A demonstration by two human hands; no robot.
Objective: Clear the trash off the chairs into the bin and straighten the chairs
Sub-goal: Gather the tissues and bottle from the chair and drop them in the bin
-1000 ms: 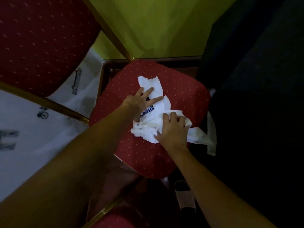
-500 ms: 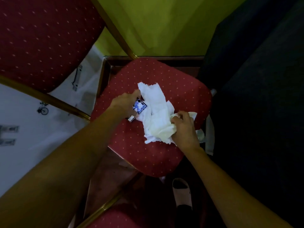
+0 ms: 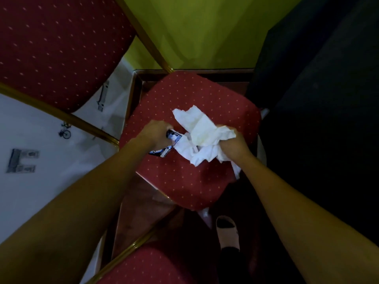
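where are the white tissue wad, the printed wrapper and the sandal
white tissue wad [image 3: 202, 133]: head view, on its bunched middle.
printed wrapper [image 3: 164, 152]: head view, on its lower printed corner under the left hand.
sandal [image 3: 229, 235]: head view, on its pale strap.

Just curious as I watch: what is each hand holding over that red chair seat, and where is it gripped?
The right hand bunches the white tissue paper at its right side. The left hand pinches a small dark printed wrapper by its upper end.

Single head view, looking steeply down onto the red seat [image 3: 190, 181] from close above. Seat at frame centre; forearms entering from the bottom corners toward it. Green wall [image 3: 205, 31] beyond the seat, white floor [image 3: 41, 191] to its left, darkness right.
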